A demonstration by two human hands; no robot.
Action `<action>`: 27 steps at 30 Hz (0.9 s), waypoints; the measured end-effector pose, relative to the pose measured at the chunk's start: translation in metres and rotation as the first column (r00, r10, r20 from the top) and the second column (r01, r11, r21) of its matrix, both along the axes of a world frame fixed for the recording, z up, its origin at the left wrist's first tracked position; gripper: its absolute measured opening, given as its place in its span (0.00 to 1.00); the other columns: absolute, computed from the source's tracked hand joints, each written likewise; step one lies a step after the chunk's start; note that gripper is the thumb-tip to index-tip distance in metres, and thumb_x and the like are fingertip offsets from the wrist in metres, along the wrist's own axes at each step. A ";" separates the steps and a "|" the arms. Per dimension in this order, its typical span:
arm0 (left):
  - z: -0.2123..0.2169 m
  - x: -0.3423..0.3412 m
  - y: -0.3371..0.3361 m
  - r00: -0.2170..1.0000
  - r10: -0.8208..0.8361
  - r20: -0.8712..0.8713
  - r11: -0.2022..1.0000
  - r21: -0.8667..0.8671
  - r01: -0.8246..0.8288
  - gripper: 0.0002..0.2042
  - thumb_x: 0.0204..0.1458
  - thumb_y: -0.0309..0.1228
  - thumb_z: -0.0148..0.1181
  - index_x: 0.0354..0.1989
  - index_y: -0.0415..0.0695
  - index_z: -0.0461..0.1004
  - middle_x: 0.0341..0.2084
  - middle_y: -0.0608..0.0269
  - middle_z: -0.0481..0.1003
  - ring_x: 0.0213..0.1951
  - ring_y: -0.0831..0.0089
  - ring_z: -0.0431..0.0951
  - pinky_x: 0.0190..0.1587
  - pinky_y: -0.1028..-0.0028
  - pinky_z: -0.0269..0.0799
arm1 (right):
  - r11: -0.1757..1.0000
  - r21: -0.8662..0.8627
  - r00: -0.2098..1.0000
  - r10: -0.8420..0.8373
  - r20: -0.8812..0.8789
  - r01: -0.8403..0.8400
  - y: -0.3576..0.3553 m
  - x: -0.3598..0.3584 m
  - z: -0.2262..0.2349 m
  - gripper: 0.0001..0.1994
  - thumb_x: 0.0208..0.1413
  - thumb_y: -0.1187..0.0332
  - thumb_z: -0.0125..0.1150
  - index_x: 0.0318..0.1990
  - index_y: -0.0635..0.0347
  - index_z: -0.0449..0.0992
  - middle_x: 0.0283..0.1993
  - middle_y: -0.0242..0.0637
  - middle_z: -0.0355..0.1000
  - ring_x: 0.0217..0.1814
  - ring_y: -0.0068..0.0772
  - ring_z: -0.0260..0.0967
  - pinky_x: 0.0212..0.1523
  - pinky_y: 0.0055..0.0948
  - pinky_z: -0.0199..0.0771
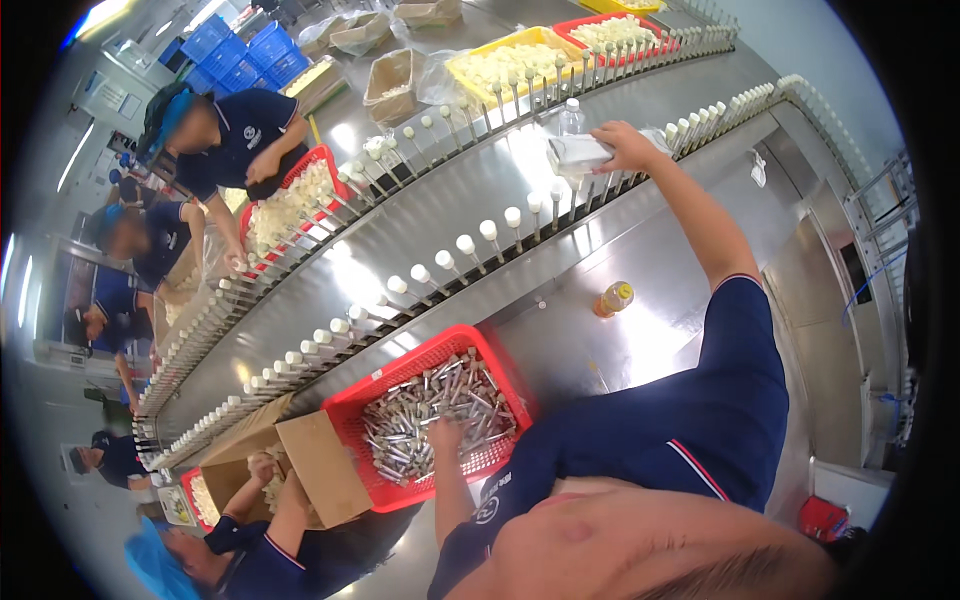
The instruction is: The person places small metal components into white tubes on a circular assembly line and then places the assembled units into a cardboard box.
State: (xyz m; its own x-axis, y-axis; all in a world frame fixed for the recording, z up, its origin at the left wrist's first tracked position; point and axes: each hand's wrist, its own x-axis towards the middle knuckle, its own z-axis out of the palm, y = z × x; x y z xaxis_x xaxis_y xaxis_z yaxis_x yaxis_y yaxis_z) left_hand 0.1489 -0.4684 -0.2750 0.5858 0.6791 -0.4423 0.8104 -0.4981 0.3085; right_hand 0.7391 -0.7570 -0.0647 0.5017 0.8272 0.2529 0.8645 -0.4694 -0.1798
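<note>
Dark navy short-sleeved shirt, red-and-white sleeve trim

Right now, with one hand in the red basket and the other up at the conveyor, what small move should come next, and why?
Probably close the left hand on a few of the silver tubes and lift them out. It rests open among them in the red basket, gripping nothing clearly, while the right hand already holds a white bundle at the row of white-capped pegs, several of which look bare.
</note>
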 end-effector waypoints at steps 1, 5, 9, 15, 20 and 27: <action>0.020 0.005 -0.009 0.984 -0.026 -0.179 0.999 0.034 0.032 0.17 0.40 0.35 0.57 0.40 0.42 0.75 0.43 0.42 0.70 0.49 0.47 0.68 0.53 0.59 0.64 | 0.999 0.040 0.999 -0.026 -0.031 0.027 0.009 -0.006 0.006 0.35 0.32 0.50 0.71 0.49 0.61 0.71 0.43 0.46 0.68 0.47 0.47 0.64 0.48 0.37 0.63; -0.002 0.028 -0.009 0.983 -0.035 0.183 0.996 0.086 0.019 0.21 0.38 0.33 0.58 0.46 0.45 0.73 0.52 0.41 0.63 0.52 0.47 0.65 0.54 0.58 0.63 | 0.966 0.168 0.980 0.191 0.047 -0.197 0.060 -0.025 0.014 0.36 0.31 0.48 0.70 0.48 0.63 0.71 0.38 0.47 0.69 0.42 0.50 0.65 0.44 0.39 0.65; 0.012 0.040 -0.021 0.921 -0.133 0.367 0.991 0.060 0.119 0.18 0.38 0.26 0.54 0.42 0.45 0.73 0.52 0.44 0.64 0.52 0.47 0.65 0.53 0.58 0.63 | 0.977 0.008 0.976 0.211 0.055 -0.211 0.083 -0.033 -0.020 0.35 0.32 0.43 0.68 0.44 0.62 0.72 0.36 0.46 0.69 0.42 0.48 0.66 0.44 0.40 0.64; -0.015 -0.018 -0.024 0.914 -0.007 0.406 1.000 -0.024 0.018 0.16 0.38 0.25 0.54 0.40 0.45 0.74 0.43 0.48 0.69 0.44 0.50 0.71 0.48 0.57 0.67 | 0.995 -0.055 0.994 0.083 -0.074 -0.087 0.057 -0.028 -0.014 0.42 0.27 0.49 0.73 0.53 0.61 0.68 0.49 0.49 0.66 0.54 0.51 0.60 0.56 0.42 0.58; 0.023 -0.085 -0.046 0.977 0.057 0.203 0.977 0.188 -0.096 0.09 0.44 0.31 0.52 0.32 0.43 0.76 0.36 0.51 0.72 0.39 0.53 0.72 0.42 0.58 0.68 | 0.995 0.011 0.994 0.101 -0.042 -0.101 0.031 0.006 -0.020 0.38 0.26 0.59 0.73 0.51 0.64 0.69 0.46 0.48 0.67 0.50 0.52 0.62 0.54 0.40 0.60; 0.017 -0.140 -0.072 0.996 0.003 0.095 0.854 0.517 -0.051 0.09 0.46 0.34 0.51 0.26 0.45 0.77 0.31 0.57 0.75 0.37 0.58 0.74 0.39 0.58 0.67 | 0.981 0.103 0.977 0.175 -0.120 -0.164 0.082 -0.031 0.011 0.39 0.28 0.55 0.73 0.52 0.64 0.68 0.48 0.50 0.67 0.51 0.52 0.62 0.53 0.40 0.61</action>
State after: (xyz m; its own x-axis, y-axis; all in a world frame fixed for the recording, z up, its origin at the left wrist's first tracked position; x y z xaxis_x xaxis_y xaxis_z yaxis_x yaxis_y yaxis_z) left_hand 0.0087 -0.5408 -0.2579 0.5835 0.8116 0.0304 0.8078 -0.5838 0.0816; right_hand 0.7078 -0.6750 -0.0537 0.3894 0.8793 0.2744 0.8970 -0.2944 -0.3296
